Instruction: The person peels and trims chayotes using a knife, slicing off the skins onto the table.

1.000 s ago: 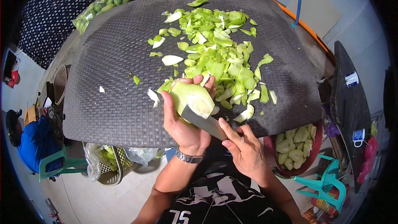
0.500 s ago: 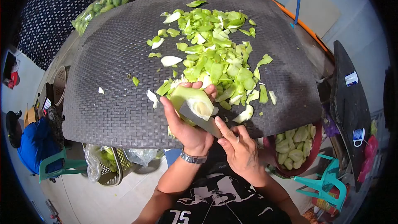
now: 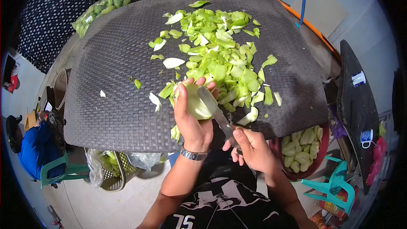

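My left hand (image 3: 191, 128), with a metal watch at the wrist, is wrapped round a pale green chayote (image 3: 196, 105) above the near edge of the woven table (image 3: 110, 97). A knife (image 3: 221, 121) is gripped in my right hand (image 3: 255, 149), its blade slanting up and left against the chayote's right side. Just beyond my hands lies a heap of green peelings (image 3: 222, 59), with loose white and green slices around it. My left palm hides part of the chayote.
Peeled chayotes fill a red basin (image 3: 275, 146) below the table at right, beside a teal stool (image 3: 341, 186). A basket (image 3: 114, 182) stands below at left. A bag of green chayotes (image 3: 101, 8) lies past the far left edge. Mugs (image 3: 366, 138) sit on a dark surface at right.
The chayote has been turned in my left hand, so its hollowed pale face no longer shows. My right hand has moved down and right, and the blade now points more steeply upward.
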Tool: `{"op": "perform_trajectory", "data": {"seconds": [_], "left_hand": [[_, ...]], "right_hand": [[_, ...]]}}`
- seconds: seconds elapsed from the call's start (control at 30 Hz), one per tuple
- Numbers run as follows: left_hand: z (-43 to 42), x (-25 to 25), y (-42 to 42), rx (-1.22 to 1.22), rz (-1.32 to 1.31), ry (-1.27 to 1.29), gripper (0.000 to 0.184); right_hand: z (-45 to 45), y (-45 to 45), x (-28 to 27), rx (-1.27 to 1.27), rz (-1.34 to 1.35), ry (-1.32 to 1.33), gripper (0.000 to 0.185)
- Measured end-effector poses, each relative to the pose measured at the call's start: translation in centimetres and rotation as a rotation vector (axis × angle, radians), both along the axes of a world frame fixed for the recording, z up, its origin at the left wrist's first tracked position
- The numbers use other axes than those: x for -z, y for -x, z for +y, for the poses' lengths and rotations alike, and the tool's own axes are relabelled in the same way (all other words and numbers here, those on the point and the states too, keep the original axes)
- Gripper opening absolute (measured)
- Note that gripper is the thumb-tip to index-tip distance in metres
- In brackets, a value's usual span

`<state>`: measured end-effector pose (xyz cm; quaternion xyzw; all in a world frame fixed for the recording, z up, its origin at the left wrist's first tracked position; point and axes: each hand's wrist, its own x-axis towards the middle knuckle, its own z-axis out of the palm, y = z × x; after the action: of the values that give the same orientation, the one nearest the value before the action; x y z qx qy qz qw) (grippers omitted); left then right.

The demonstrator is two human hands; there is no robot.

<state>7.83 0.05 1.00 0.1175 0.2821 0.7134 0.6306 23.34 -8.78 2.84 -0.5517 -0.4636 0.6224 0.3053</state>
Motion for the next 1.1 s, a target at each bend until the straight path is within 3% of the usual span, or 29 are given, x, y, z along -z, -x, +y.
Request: {"op": "perform_trajectory", "data": {"seconds": [0.1,0.2,0.4,0.5,0.6,0.7,0.73,0.87,0.97,1.1], "left_hand": [[0.3,0.3,0.2,0.015,0.003,0.035,0.047],[0.5,0.5,0.5,0.044,-0.022,0.054,0.048],[0.4,0.6,0.5,0.001,-0.022,0.033,0.053],[0.4,0.5,0.2,-0.051,0.018,0.03,0.054],[0.3,0.8,0.1,-0.066,0.01,-0.002,0.055],[0.4,1.1,0.6,-0.05,-0.022,0.018,0.055],[0.5,1.1,0.7,-0.041,-0.031,0.036,0.054],[0.5,1.0,2.0,0.055,-0.205,0.056,0.049],[0.4,0.4,2.6,0.088,-0.166,0.056,0.051],[0.8,1.4,3.2,0.192,-0.247,-0.08,0.052]], "right_hand": [[0.0,0.3,0.2,-0.022,-0.253,-0.152,0.036],[-0.1,0.8,0.7,0.023,-0.671,-0.826,0.033],[-0.9,1.3,-0.1,0.077,-0.576,-0.596,0.028],[-1.0,1.9,0.5,0.127,-0.514,-0.619,0.026],[-0.7,1.5,-1.0,0.05,-0.288,-0.101,0.034],[-0.3,0.5,-0.5,0.044,0.2,0.088,0.043],[-0.2,0.2,-0.1,0.033,0.226,0.063,0.041],[0.0,0.1,-0.4,0.092,0.009,-0.124,0.035],[0.4,-0.7,-1.9,-0.063,-0.147,-0.091,0.031],[-0.2,-0.9,-2.1,-0.027,-0.18,-0.135,0.027]]}}
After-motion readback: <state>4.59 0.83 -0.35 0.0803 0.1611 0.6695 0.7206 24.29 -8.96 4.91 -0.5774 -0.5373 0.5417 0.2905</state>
